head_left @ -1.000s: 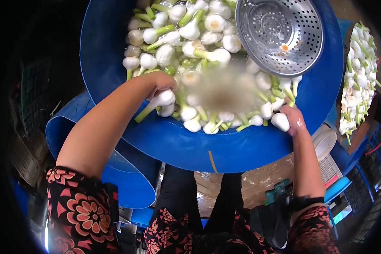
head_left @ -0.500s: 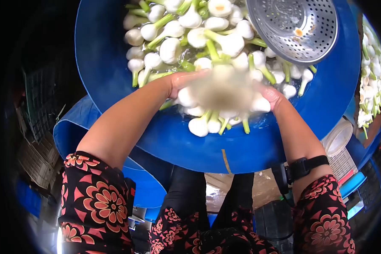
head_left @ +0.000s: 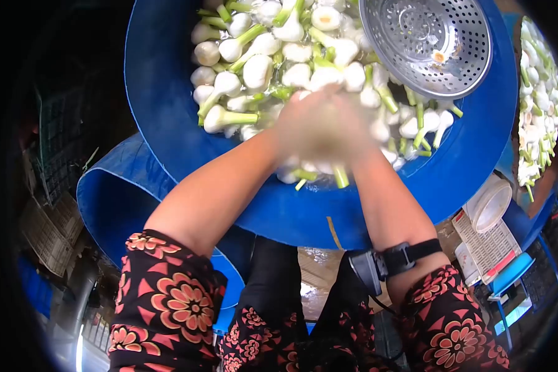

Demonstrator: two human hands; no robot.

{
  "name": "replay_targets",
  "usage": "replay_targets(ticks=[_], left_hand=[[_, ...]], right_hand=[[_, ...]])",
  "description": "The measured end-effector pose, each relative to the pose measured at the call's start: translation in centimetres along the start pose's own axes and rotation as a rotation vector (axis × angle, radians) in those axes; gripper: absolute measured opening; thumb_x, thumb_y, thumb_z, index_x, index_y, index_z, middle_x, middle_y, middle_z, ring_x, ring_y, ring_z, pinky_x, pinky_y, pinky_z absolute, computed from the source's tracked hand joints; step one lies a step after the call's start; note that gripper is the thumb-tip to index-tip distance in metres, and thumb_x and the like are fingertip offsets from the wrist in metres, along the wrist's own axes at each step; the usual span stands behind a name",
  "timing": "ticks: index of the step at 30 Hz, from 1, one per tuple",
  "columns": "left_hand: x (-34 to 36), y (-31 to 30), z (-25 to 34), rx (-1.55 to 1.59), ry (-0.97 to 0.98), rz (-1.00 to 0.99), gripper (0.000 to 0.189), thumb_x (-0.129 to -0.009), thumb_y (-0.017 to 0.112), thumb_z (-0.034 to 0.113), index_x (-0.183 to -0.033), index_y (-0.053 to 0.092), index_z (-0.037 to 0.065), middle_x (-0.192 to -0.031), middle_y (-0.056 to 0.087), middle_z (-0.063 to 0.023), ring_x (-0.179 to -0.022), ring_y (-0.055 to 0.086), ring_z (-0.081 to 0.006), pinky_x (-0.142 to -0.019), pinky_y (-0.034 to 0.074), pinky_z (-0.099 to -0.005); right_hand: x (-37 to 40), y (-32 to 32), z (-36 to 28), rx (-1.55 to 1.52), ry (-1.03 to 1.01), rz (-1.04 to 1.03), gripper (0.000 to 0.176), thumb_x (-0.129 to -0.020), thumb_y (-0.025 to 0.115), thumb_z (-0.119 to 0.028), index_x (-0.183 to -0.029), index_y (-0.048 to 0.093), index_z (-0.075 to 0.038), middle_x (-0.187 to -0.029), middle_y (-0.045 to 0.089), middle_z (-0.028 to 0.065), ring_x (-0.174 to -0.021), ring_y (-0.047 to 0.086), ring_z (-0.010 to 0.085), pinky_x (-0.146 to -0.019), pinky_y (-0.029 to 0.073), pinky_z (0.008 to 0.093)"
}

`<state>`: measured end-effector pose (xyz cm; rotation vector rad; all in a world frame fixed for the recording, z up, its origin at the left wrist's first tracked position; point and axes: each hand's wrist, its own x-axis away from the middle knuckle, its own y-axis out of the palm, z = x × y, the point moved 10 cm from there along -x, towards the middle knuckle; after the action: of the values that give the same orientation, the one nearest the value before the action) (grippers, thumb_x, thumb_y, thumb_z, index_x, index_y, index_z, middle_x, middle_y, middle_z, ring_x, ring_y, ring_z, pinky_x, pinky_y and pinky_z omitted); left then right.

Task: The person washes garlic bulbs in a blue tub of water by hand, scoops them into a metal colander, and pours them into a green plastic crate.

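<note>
White bulbs with short green stems, like fresh garlic (head_left: 257, 72), float in water in a large blue tub (head_left: 167, 93). My left hand (head_left: 296, 121) and my right hand (head_left: 348, 121) are close together among the bulbs near the tub's front side. A blur covers both hands, so their fingers and anything between them do not show. Several bulbs touch or surround them, with a few stems (head_left: 341, 176) sticking out below. A perforated metal colander (head_left: 425, 46) rests at the far right of the tub, above the bulbs, with a small brownish bit in it.
To the right is another heap of garlic bulbs (head_left: 533, 99). A white basket (head_left: 491, 203) and a flat woven tray (head_left: 487, 239) stand below it. A second blue container (head_left: 121, 198) is at the left, beside stacked crates (head_left: 49, 229).
My hands have moved inward, from apart around a cluster of bulbs to close together. The bulbs near them have shifted in the water. The camera view has moved slightly.
</note>
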<state>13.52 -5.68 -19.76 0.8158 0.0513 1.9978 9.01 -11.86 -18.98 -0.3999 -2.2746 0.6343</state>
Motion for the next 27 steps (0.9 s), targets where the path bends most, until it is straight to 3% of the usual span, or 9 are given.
replay_targets(ticks=[1, 3, 4, 6, 8, 12, 20, 23, 27], left_hand=[[1.8, -0.2, -0.6, 0.426, -0.443, 0.301, 0.036, -0.076, 0.056, 0.03, -0.105, 0.046, 0.01, -0.095, 0.053, -0.0069, -0.086, 0.054, -0.0177, -0.069, 0.048, -0.0342], [3.0, 1.8, 2.7, 0.475, -0.33, 0.252, 0.033, -0.077, 0.055, 0.028, -0.103, 0.047, 0.01, -0.095, 0.052, -0.0063, -0.087, 0.052, -0.0161, -0.072, 0.046, -0.032], [3.6, 3.0, 5.0, 0.54, -0.215, 0.205, 0.03, -0.077, 0.054, 0.027, -0.102, 0.049, 0.01, -0.095, 0.052, -0.0056, -0.089, 0.05, -0.0145, -0.074, 0.043, -0.0299], [4.8, 3.4, 9.5, -0.184, 0.134, 0.262, 0.032, -0.079, 0.053, 0.025, -0.103, 0.049, 0.004, -0.096, 0.05, -0.0047, -0.09, 0.046, -0.0123, -0.079, 0.038, -0.0257], [7.7, 7.5, 12.2, -0.169, 0.177, 0.159, 0.035, -0.077, 0.052, 0.021, -0.104, 0.047, 0.0, -0.099, 0.05, -0.0074, -0.096, 0.045, -0.0144, -0.085, 0.035, -0.0264], [15.2, 19.4, 19.5, -0.61, 0.508, 0.023, 0.038, -0.073, 0.047, 0.022, -0.103, 0.047, -0.002, -0.107, 0.045, -0.0146, -0.107, 0.039, -0.0245, -0.093, 0.029, -0.0365], [18.8, 36.6, 8.0, -0.491, 0.475, -0.164, 0.04, -0.067, 0.062, 0.029, -0.097, 0.053, 0.004, -0.113, 0.041, -0.0224, -0.107, 0.039, -0.0339, -0.092, 0.028, -0.04], [13.7, 41.0, 1.4, -0.309, 0.187, -0.307, 0.04, -0.07, 0.061, 0.028, -0.1, 0.052, 0.004, -0.111, 0.044, -0.0212, -0.108, 0.04, -0.0311, -0.093, 0.029, -0.0367], [8.9, 42.1, -4.4, -0.266, 0.058, -0.232, 0.05, -0.075, 0.056, 0.035, -0.107, 0.048, -0.003, -0.111, 0.045, -0.021, -0.11, 0.038, -0.0331, -0.094, 0.029, -0.0361]], right_hand=[[0.3, -0.6, 0.8, -0.407, 0.015, 0.108, 0.025, -0.076, 0.057, -0.014, -0.097, 0.056, -0.001, -0.089, 0.058, 0.0092, -0.083, 0.055, 0.0189, -0.074, 0.045, 0.0303], [1.4, 1.6, 3.8, -1.587, 0.419, 0.177, 0.019, -0.074, 0.055, -0.011, -0.091, 0.058, 0.0, -0.085, 0.057, 0.0069, -0.077, 0.053, 0.0159, -0.07, 0.043, 0.0266], [1.9, -0.4, 3.7, -1.274, 0.023, 0.438, 0.019, -0.075, 0.054, -0.011, -0.089, 0.057, 0.0, -0.085, 0.056, 0.0066, -0.077, 0.052, 0.0159, -0.069, 0.043, 0.0273], [7.2, -3.7, 0.9, -1.545, 0.293, 0.568, 0.018, -0.076, 0.052, -0.013, -0.088, 0.057, 0.0, -0.086, 0.055, 0.0073, -0.077, 0.052, 0.0164, -0.07, 0.043, 0.0275], [12.3, -7.9, -2.1, -1.643, 0.297, 0.546, 0.02, -0.076, 0.05, -0.011, -0.092, 0.055, 0.0, -0.087, 0.055, 0.0089, -0.078, 0.053, 0.0173, -0.073, 0.042, 0.0256], [22.6, -16.5, -1.8, -1.522, -0.058, 0.708, 0.019, -0.078, 0.046, -0.009, -0.092, 0.053, 0.003, -0.088, 0.057, 0.0098, -0.079, 0.054, 0.015, -0.073, 0.043, 0.0251], [38.0, -18.6, 15.0, -1.648, 0.291, 0.935, 0.021, -0.076, 0.042, -0.006, -0.094, 0.048, 0.003, -0.091, 0.053, 0.0127, -0.086, 0.051, 0.0205, -0.079, 0.043, 0.032], [38.2, -19.2, 23.0, -1.638, 0.284, 1.172, 0.022, -0.077, 0.043, -0.009, -0.096, 0.046, 0.001, -0.09, 0.051, 0.0115, -0.084, 0.052, 0.0212, -0.076, 0.044, 0.0325], [31.6, -11.5, 35.5, -1.845, 0.536, 0.793, 0.052, -0.077, 0.051, -0.048, -0.112, 0.044, -0.01, -0.107, 0.048, 0.0106, -0.099, 0.047, 0.0277, -0.076, 0.04, 0.0528]])
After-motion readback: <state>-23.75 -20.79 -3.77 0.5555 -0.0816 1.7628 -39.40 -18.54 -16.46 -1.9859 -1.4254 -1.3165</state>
